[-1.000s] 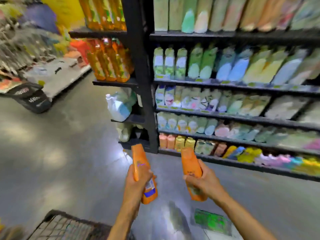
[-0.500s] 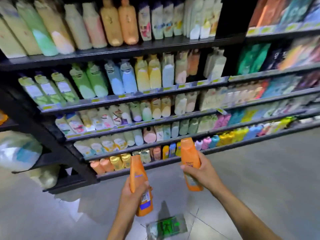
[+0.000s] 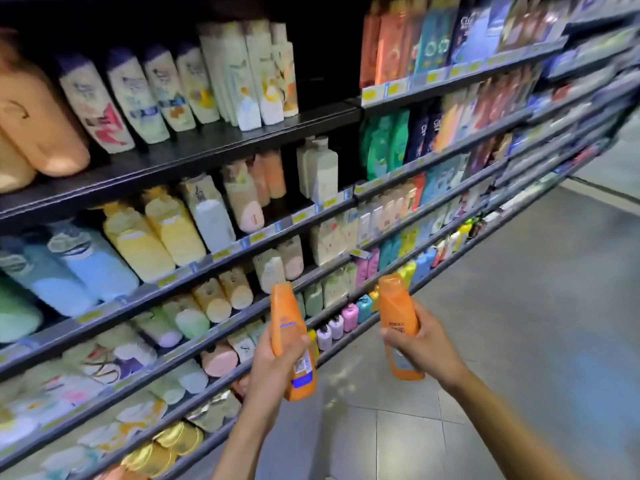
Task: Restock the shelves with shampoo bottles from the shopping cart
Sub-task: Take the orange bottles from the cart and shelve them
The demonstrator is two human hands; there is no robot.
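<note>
I hold two orange shampoo bottles upright in front of the shelves. My left hand (image 3: 268, 368) grips one orange bottle (image 3: 289, 327) around its lower half, label with a blue patch facing me. My right hand (image 3: 420, 344) grips the other orange bottle (image 3: 396, 308) around its middle. Both bottles are level with the lower shelves (image 3: 346, 310) and a short way out from them. The shopping cart is out of view.
Dark shelving (image 3: 214, 147) full of rows of bottles fills the left and top of the view, running away to the right. More orange bottles (image 3: 391, 46) stand on the upper right shelf. Grey tiled aisle floor (image 3: 519, 323) lies to the right and below.
The view has swung right along the shelving and closer to it; the cart and the green item on the floor have dropped out of sight. Both hands still hold their bottles the same way.
</note>
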